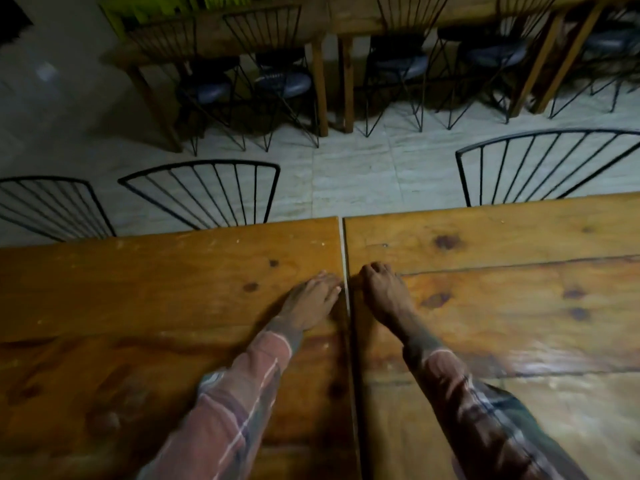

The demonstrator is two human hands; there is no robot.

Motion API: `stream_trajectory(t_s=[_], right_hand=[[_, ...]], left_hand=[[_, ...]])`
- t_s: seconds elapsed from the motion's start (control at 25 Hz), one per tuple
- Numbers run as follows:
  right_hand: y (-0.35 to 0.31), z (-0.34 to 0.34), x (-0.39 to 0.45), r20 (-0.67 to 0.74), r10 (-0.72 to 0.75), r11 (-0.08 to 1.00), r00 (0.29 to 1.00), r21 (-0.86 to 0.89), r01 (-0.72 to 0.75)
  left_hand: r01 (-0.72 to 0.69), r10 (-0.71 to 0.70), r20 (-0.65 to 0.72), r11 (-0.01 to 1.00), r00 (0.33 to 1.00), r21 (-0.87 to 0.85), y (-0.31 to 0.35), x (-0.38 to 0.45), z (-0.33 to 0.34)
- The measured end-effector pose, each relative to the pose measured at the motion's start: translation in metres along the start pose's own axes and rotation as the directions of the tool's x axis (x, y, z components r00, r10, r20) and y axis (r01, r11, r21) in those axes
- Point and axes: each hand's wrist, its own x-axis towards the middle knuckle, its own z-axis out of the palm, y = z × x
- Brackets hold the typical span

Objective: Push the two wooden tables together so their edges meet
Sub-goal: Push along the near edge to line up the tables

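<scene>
Tables (173, 289) nearly joined — left hand (311, 299) flat, right hand (384, 292) curled at the seam, gripping nothing — needing one last nudge.

Two brown plank-topped wooden benches, the left bench (138, 306) and the right bench (502, 306), sit side by side, a thin slit between their edges. The left hand (311, 301) and the right hand (386, 296) lie flat, either side of it.
</scene>
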Motion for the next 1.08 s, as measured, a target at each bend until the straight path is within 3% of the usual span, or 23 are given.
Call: stream_trajectory(t_s=[0.08, 0.2, 0.36, 0.56, 0.76, 1.0, 1.08], right_hand=[[0.024, 0.005, 0.076, -0.070, -0.026, 0.999, 0.997, -0.043, 0.023], [0.053, 0.026, 0.159, -0.045, 0.012, 0.992, 0.999, -0.122, -0.017], [0.069, 0.054, 0.177, -0.190, 0.012, 0.997, 0.982, -0.077, -0.027], [0.069, 0.053, 0.178, -0.239, -0.020, 0.997, 0.971, -0.080, 0.001], [0.067, 0.057, 0.178, -0.232, -0.024, 0.996, 0.972, -0.085, 0.004], [0.070, 0.058, 0.178, -0.222, -0.015, 0.997, 0.975, -0.078, -0.002], [0.065, 0.056, 0.175, -0.234, 0.005, 0.997, 0.972, -0.075, -0.023]], left_hand=[[-0.033, 0.038, -0.096, 0.998, 0.995, 0.058, -0.036, 0.064, -0.010], [0.014, 0.008, -0.178, 0.992, 0.984, 0.125, -0.078, 0.136, -0.020], [0.068, -0.036, -0.249, 0.990, 0.968, 0.123, -0.101, 0.193, -0.001], [0.107, -0.025, -0.411, 0.978, 0.911, 0.178, -0.096, 0.204, 0.010], [0.190, -0.099, -0.422, 0.965, 0.901, 0.181, -0.075, 0.206, 0.019], [0.150, -0.055, -0.443, 0.972, 0.895, 0.183, -0.070, 0.200, 0.021], [0.235, -0.131, -0.463, 0.956, 0.877, 0.175, -0.061, 0.196, 0.019]])
